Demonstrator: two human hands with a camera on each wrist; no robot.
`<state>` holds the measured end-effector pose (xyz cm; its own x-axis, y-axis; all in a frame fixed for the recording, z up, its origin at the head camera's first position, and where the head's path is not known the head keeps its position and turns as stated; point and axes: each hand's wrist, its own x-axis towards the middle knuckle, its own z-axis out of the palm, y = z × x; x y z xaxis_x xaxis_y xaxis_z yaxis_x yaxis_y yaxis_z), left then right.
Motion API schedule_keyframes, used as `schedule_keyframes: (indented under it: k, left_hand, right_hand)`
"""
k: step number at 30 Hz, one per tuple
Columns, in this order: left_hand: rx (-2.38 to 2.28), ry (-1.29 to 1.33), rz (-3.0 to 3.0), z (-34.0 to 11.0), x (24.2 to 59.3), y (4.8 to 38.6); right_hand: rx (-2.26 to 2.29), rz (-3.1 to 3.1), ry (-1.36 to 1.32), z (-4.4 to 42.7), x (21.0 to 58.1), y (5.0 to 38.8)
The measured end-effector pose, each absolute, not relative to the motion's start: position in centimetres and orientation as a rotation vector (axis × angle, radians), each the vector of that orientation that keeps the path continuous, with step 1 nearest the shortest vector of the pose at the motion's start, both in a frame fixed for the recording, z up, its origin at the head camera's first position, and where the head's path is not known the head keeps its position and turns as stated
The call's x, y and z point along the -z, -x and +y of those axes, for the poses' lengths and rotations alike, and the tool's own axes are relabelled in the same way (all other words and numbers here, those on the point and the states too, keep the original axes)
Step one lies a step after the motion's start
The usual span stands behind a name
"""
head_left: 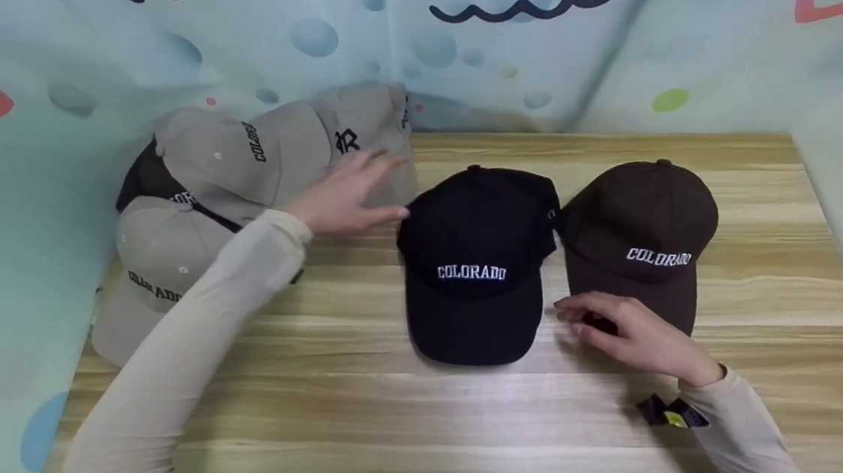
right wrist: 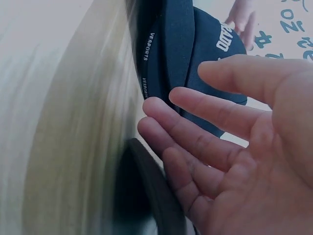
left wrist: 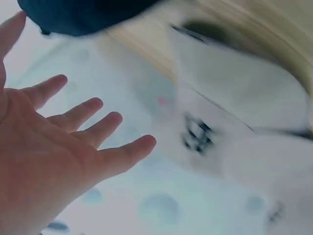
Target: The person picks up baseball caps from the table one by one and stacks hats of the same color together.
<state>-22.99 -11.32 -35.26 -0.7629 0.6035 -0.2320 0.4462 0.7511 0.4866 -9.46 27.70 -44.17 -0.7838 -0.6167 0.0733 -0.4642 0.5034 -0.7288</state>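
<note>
A black cap [head_left: 472, 262] lettered COLORADO lies brim toward the person, beside a dark brown cap [head_left: 639, 234] with the same word. The left hand [head_left: 350, 193], fingers spread, is between the black cap and a grey cap [head_left: 367, 120] bearing a letter R; its thumb tip is near the black cap's left edge. In the left wrist view the left hand [left wrist: 63, 142] has an empty palm. The right hand [head_left: 636, 332] is by the brown cap's brim, fingers loosely bent; in the right wrist view the right hand [right wrist: 244, 147] holds nothing, and whether it touches the brim is unclear.
Several caps crowd the table's left back: a grey COLORADO cap [head_left: 227, 158], a beige cap [head_left: 166, 245] in front and a dark one [head_left: 146, 175] partly hidden. A patterned cloth [head_left: 490, 58] stands behind the wooden table [head_left: 377, 435]. A small black item [head_left: 672, 412] is at the right wrist.
</note>
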Motion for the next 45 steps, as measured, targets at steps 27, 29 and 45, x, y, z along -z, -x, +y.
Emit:
schedule_keyframes:
  k: [27,29,45]
  left_hand:
    - [-0.598,0.036,2.679,-27.2,32.9,26.5]
    - [-0.618,0.103,2.673,-27.4,32.8,26.6]
    - [-0.84,0.378,2.567,-29.3,32.6,26.8]
  right_hand:
    - [1.192,2.89,0.888,30.5,40.1,10.0]
    - [1.198,2.884,0.896,30.6,40.3,10.0]
    - [1.042,2.884,1.003,29.6,37.6,12.7]
